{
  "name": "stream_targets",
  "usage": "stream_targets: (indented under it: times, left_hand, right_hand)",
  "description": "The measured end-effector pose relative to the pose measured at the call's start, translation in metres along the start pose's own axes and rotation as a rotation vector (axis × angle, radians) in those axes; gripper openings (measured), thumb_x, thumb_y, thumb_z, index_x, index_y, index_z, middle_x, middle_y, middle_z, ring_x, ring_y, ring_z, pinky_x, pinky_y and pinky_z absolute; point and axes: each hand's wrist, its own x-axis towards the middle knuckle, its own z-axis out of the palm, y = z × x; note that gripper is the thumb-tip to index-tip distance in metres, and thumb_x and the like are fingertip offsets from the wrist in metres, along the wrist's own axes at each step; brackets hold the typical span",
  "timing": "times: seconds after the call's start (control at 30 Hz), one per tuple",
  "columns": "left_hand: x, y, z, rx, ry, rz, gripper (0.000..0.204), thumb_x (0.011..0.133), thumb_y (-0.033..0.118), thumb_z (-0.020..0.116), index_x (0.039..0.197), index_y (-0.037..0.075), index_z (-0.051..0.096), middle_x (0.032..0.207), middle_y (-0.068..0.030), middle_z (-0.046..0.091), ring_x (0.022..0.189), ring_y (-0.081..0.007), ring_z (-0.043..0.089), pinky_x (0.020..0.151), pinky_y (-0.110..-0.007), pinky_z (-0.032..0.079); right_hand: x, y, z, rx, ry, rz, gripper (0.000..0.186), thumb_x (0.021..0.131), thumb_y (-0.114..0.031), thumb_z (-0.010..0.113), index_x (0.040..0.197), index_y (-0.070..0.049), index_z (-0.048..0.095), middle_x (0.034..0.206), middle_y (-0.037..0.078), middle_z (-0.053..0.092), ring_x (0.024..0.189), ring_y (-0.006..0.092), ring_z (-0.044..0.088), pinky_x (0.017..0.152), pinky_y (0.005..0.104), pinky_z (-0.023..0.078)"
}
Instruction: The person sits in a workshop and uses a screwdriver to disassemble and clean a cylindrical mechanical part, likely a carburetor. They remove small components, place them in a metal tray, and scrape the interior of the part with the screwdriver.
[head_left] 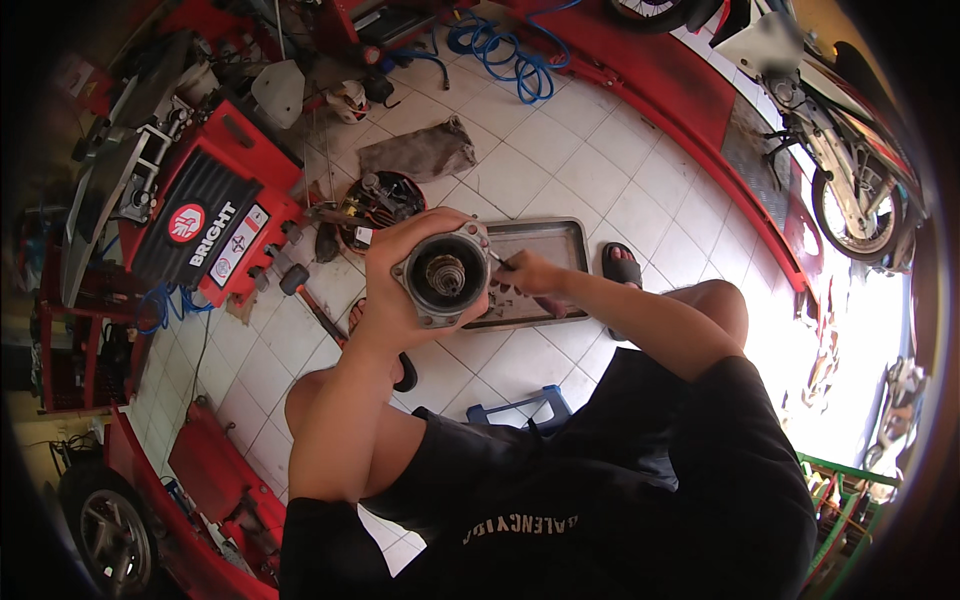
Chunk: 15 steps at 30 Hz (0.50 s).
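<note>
My left hand (395, 285) grips a round metal engine part (445, 275), a cup-shaped housing with a dark hollow and a shaft in its middle, held up facing me. My right hand (530, 272) is right beside it, fingers closed on a thin tool whose tip touches the part's right rim. Both hands hover over a shallow grey metal tray (560, 240) on the tiled floor. I sit low, with my knees on either side.
A red machine housing (215, 225) and a dark engine piece (380, 200) lie to the left. A grey rag (420, 150), a blue coiled hose (505, 50), a hammer (310, 300), a blue stool (520, 410) and a parked motorcycle (850, 170) surround me.
</note>
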Motion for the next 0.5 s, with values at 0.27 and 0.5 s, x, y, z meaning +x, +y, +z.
stream_targets:
  times: [0.27, 0.5]
  left_hand:
    - [-0.003, 0.011, -0.018, -0.288, 0.507, -0.508, 0.034, 0.083, -0.001, 0.077, 0.114, 0.003, 0.065, 0.103, -0.0057, 0.070, 0.091, -0.0152, 0.067, 0.083, -0.031, 0.054]
    - [0.003, -0.002, -0.056, -0.694, 0.990, -1.026, 0.024, 0.085, 0.002, 0.073, 0.107, 0.009, 0.064, 0.099, -0.0062, 0.067, 0.092, -0.0188, 0.066, 0.086, -0.040, 0.054]
  right_hand:
    - [0.003, 0.086, 0.059, -0.068, -0.144, 0.404, 0.033, 0.086, -0.036, 0.078, 0.076, -0.005, 0.075, 0.066, 0.005, 0.067, 0.050, 0.0151, 0.056, 0.045, 0.0356, 0.046]
    - [0.063, 0.153, 0.096, -0.653, 0.255, 0.308, 0.035, 0.079, -0.032, 0.080, 0.091, 0.001, 0.077, 0.092, 0.023, 0.076, 0.094, 0.0357, 0.076, 0.081, 0.0447, 0.062]
